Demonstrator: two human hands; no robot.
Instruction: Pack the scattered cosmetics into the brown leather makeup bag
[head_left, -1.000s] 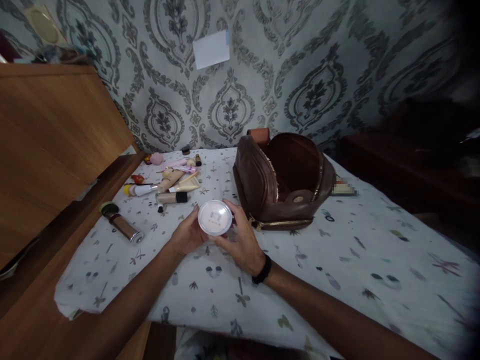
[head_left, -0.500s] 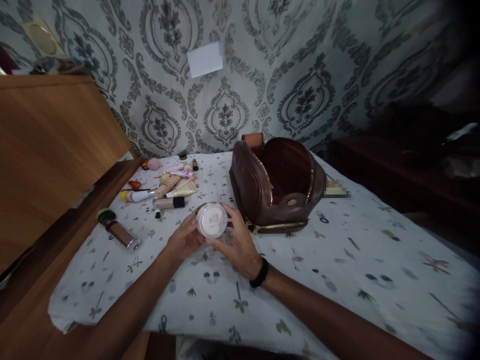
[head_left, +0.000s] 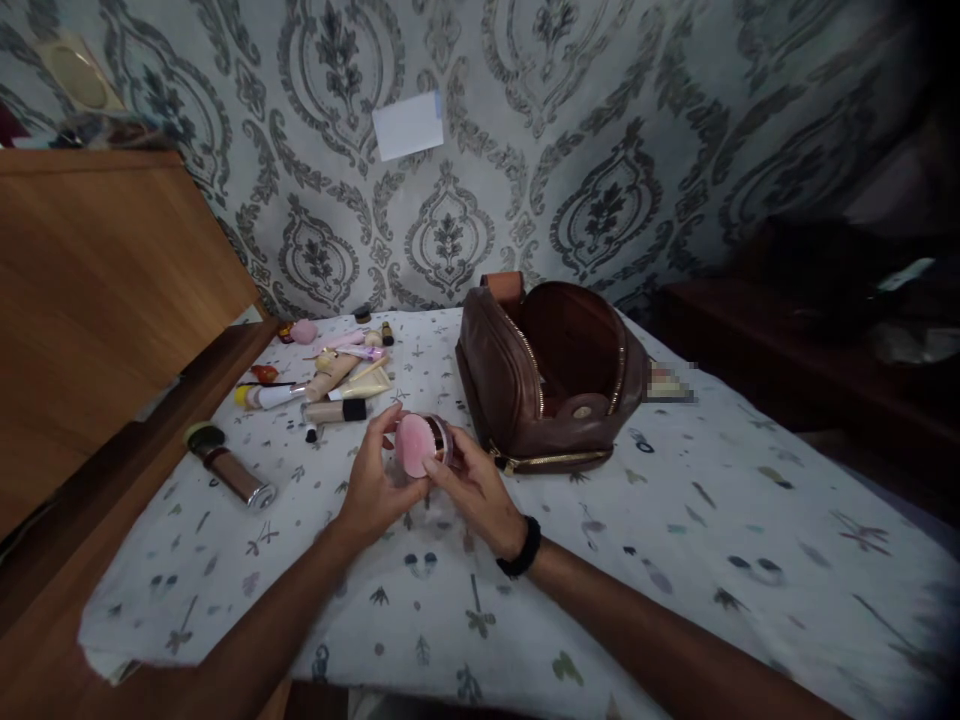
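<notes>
A small round jar [head_left: 417, 445], with a pink face and a shiny copper-coloured band, is held between both hands above the cloth. My left hand [head_left: 377, 487] grips its left side, fingers curled round the edge and thumb below. My right hand [head_left: 484, 492], with a black band at the wrist, holds the jar from the right, its thumb against the pink face. Just behind and to the right stands a brown bag [head_left: 502, 380], unzipped and gaping. A tube with a black cap [head_left: 354, 409] lies behind my left hand.
Several cosmetics, among them a cream tube [head_left: 367, 382] and a pink sponge [head_left: 304, 331], lie at the back left. A brush with a brown handle [head_left: 238, 477] rests at the left. A wooden cabinet [head_left: 112, 320] borders the patterned cloth [head_left: 675, 600].
The jar has been turned in my hands, from its clear, whitish face to its pink face and side band. My left hand has shifted round its edge.
</notes>
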